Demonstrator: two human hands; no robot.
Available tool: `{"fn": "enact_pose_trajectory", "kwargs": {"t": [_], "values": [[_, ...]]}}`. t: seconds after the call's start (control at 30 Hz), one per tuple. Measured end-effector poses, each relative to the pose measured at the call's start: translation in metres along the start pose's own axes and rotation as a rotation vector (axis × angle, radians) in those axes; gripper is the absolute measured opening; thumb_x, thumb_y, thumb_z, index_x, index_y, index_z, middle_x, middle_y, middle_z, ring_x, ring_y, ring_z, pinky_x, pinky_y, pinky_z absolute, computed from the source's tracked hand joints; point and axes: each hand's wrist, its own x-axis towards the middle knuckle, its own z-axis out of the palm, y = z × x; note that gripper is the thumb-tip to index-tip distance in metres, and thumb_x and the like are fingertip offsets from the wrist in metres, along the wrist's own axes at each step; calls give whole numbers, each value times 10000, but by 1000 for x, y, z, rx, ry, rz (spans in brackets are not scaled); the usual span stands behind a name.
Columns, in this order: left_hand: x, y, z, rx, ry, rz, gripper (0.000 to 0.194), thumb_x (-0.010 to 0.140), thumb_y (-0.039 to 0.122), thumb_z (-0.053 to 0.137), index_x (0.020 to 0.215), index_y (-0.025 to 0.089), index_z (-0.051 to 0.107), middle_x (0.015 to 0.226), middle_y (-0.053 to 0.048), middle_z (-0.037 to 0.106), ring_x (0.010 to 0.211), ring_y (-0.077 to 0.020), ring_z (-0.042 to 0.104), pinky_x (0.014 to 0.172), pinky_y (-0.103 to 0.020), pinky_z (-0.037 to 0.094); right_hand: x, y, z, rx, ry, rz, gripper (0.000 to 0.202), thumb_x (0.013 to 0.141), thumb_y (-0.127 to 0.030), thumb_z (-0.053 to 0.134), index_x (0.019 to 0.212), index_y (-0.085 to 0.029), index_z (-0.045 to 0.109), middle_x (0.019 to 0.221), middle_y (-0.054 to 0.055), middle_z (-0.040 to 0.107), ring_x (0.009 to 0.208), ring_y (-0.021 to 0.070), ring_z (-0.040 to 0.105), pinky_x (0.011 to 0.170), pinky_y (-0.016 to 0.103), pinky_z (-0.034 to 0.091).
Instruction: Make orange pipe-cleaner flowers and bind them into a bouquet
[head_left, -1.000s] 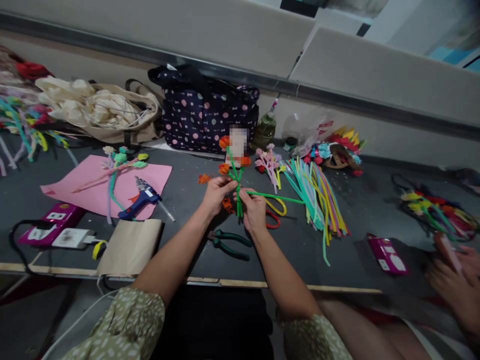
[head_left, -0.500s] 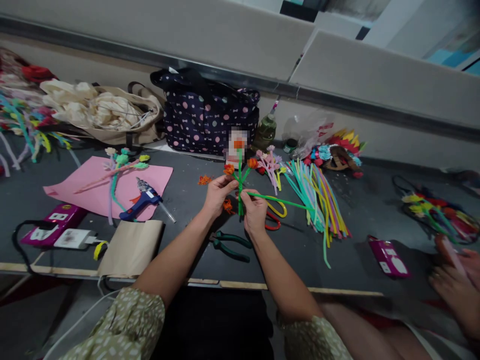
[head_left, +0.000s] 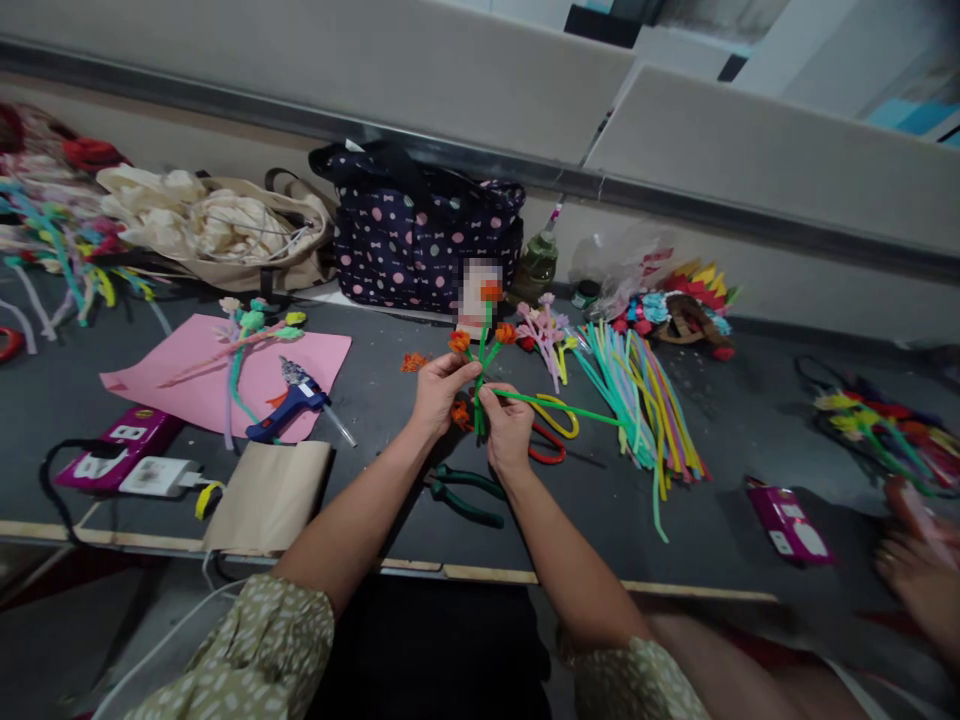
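Between my hands is a small bunch of orange pipe-cleaner flowers (head_left: 490, 291) with green stems, standing roughly upright above the table. My left hand (head_left: 442, 392) is closed, its thumb and fingers pinching the stems from the left. Lower down, my right hand (head_left: 508, 428) pinches the stems where a long green pipe cleaner (head_left: 574, 407) comes out and stretches to the right. Dark green pliers (head_left: 469, 495) lie under my wrists. Beside my right hand are red and yellow scissor-like handles (head_left: 551, 455), partly hidden. Loose orange pieces (head_left: 413, 362) rest left of the flowers.
A fan of coloured pipe cleaners (head_left: 652, 405) lies to the right. On the left are pink paper (head_left: 180, 350), a blue glue gun (head_left: 291, 405) and a brown notebook (head_left: 266, 497). A dotted bag (head_left: 427, 235) stands behind. Another person's hand (head_left: 919, 575) is at the far right.
The top of the flower bunch has tipped slightly to the right. Both hands keep their pinch on the stems. The whole view has shifted a little.
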Motion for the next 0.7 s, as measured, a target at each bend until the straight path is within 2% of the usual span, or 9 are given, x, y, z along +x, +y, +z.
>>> {"fn": "enact_pose_trajectory", "kwargs": {"t": [0.3,0.43,0.6,0.7], "values": [[1,-3,-1,-25,28,-27,217,590,254,793,649,155,609,680,17,611,629,-88,580,652,-223,453,-3,-1,3,-26,-8,10,234,694,-379,729,776,-168,666,672,-24,605,551,90,495,534,207,411],[0,-3,0,-16,-2,-8,226,592,262,798,666,151,617,690,6,623,637,-97,580,640,-225,454,-2,-1,3,-26,-1,-4,228,699,-375,727,769,-168,665,663,-29,592,539,82,479,521,200,400],[1,-3,0,9,43,15,237,562,255,817,647,151,622,711,0,637,635,-86,556,635,-212,445,-3,-1,2,-26,-16,1,230,700,-372,726,780,-165,669,708,-13,624,575,94,513,549,208,416],[0,-3,0,7,16,5,231,574,275,813,662,151,639,680,9,626,606,-78,537,610,-208,428,-2,-2,1,-49,13,-12,235,709,-379,717,789,-162,671,704,-13,622,575,97,518,562,216,427]]}}
